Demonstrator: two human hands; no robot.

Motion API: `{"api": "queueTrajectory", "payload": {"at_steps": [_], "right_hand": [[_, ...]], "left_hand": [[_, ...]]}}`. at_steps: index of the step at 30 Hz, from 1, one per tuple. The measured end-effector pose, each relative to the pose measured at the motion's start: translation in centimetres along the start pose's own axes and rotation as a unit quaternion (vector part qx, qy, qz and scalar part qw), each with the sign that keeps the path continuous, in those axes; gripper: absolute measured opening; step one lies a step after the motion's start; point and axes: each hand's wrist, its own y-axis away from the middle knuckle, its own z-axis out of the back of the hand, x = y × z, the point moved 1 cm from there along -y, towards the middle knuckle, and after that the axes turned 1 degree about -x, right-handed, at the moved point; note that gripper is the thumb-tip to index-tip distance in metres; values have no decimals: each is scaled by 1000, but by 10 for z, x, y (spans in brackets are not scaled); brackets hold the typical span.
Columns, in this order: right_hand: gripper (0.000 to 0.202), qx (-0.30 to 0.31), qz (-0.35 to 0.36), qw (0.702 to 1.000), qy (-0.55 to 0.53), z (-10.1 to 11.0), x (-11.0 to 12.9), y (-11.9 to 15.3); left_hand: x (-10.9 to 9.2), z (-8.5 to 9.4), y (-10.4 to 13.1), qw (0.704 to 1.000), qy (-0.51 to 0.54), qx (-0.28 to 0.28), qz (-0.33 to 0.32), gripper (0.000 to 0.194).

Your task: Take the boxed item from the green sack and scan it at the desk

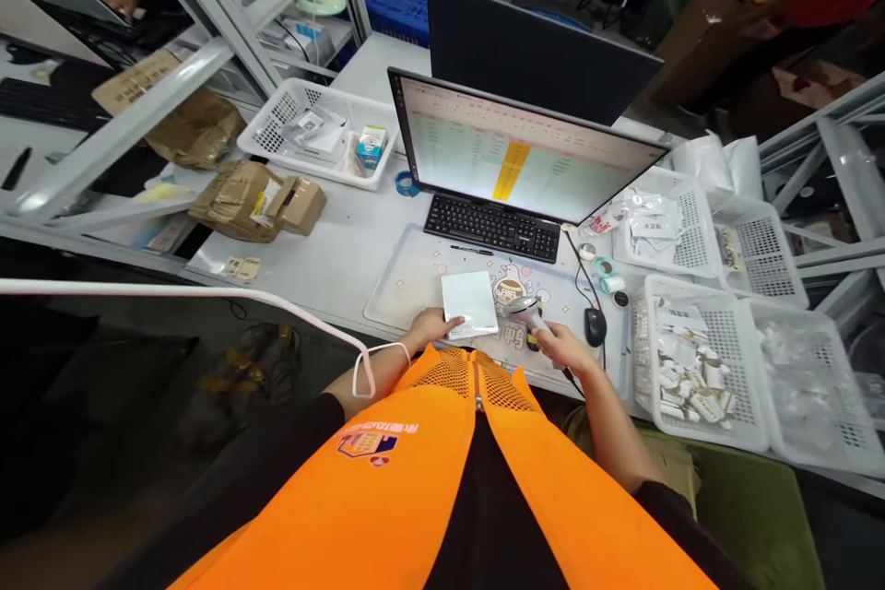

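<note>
Left hand [430, 325] pinches packet [468, 300] at 7 o'clock, apparently steadying it; right hand [563, 347] wraps scanner [525, 309], nose toward 10 o'clock, likely facing packet.

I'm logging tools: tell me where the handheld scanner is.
In the head view, the handheld scanner is in the right hand, over the desk mat, just right of the white packet.

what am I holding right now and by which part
Your right hand grips the scanner by its handle; your left hand holds the pale flat packet at its near left corner.
</note>
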Motion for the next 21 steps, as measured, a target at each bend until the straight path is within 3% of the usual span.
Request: {"api": "queueTrajectory", "payload": {"at_steps": [4, 8, 12, 17, 21], "right_hand": [[41, 88, 31, 995, 21, -11, 16, 33], [36, 79, 81, 992, 55, -18, 21, 33], [30, -25, 80, 992, 96, -16, 7, 6], [55, -200, 13, 969, 148, -2, -29, -47], [67, -279, -25, 945, 170, -2, -58, -84]], "left_hand": [[1, -2, 0, 1000, 4, -3, -1, 73], [1, -2, 1, 1000, 8, -13, -2, 72], [-1, -1, 7, 999, 28, -20, -1, 67], [1, 4, 25, 998, 56, -39, 14, 60], [23, 2, 53, 996, 76, -47, 33, 58]]}}
